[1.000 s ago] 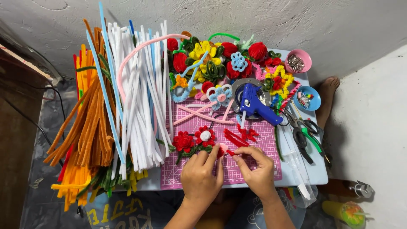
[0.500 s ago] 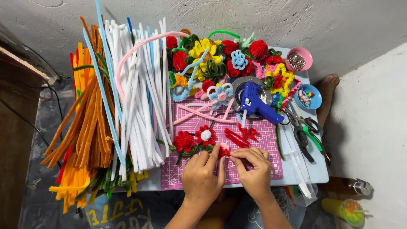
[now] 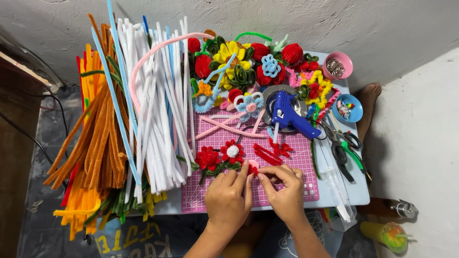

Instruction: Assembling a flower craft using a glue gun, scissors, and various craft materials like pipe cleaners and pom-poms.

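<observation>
I have both hands pinched together on a small red pipe-cleaner piece (image 3: pixel 252 169), which sits between my fingertips just above the pink cutting mat (image 3: pixel 291 191). My left hand (image 3: pixel 228 196) closes on it from the left with fingers extended, and my right hand (image 3: pixel 284 188) nips it from the right, thumb and forefinger tight on the red bit. Just left of my grip lie a red flower with a white centre (image 3: pixel 233 152) and a red rose (image 3: pixel 207 158) with green leaves, both on the mat. Short red cut pieces (image 3: pixel 267 155) lie just above my right hand. Further up, a blue glue gun (image 3: pixel 289 113) rests near a heap of finished flowers (image 3: pixel 239 62). Scissors (image 3: pixel 342 145) lie to the right on the table (image 3: pixel 358 191). A big bundle of white pipe cleaners (image 3: pixel 160 110) and orange ones (image 3: pixel 93 143) fans out at left.
</observation>
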